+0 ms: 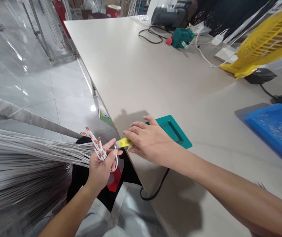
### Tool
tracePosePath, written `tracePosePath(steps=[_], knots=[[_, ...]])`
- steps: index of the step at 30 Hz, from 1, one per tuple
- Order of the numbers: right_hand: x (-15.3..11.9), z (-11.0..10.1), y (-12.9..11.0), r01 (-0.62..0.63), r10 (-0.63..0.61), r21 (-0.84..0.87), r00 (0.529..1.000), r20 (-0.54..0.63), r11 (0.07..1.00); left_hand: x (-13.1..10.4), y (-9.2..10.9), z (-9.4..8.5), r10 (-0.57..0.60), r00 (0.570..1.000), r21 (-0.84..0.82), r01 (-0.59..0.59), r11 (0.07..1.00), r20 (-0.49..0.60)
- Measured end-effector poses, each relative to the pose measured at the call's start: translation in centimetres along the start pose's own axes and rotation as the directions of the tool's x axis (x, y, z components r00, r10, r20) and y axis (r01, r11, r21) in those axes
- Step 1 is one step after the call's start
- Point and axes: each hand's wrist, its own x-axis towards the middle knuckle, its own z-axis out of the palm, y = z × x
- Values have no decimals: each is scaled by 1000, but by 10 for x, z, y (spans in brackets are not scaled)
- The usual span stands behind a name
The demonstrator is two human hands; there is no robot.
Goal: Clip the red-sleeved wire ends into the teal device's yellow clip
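A worker's right forearm slants across the table (168, 72), the right hand (149, 140) palm down at the left edge, thumb and fingers drawn narrow around a yellow tool (125, 142). Just off that edge, the left hand (103, 168) angles upward, closed around white wires (99, 149) with reddish ends, fingertips meeting the tool's tip. A teal tray (184, 141) lies beside the right hand.

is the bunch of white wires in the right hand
No, the left hand grips the white wires, while the right hand holds a yellow tool.
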Motion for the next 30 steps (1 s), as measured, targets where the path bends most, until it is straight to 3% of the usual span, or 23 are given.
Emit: tracePosePath(steps=[8, 11, 15, 17, 18, 22, 27, 30], knots=[[0, -3, 0, -8, 9, 28, 999, -32, 1000, -3, 4, -8, 11, 1000, 11, -11, 1000, -8], [-4, -6, -5, 29, -21, 35, 981, -194, 999, -5, 7, -14, 18, 1000, -25, -18, 1000, -10], [-12, 2, -26, 109, -36, 110, 853, -521, 988, -10, 18, -20, -16, 1000, -113, 18, 993, 10], [-16, 10, -39, 127, 25, 230, 827, -562, 965, -13, 25, -21, -69, 997, -143, 75, 987, 46], [-17, 15, -45, 122, 70, 312, 839, -540, 942, -14, 29, -22, -93, 994, -154, 103, 983, 65], [-15, 27, -56, 190, 111, 594, 894, -433, 782, -20, 34, -25, -203, 961, -175, 236, 956, 187], [-5, 33, -60, 256, 235, 815, 875, -424, 519, -22, 28, -28, -270, 930, -170, 316, 933, 248], [-2, 33, -66, 217, 343, 926, 882, -322, 310, -22, 26, -29, -284, 920, -139, 330, 934, 271]])
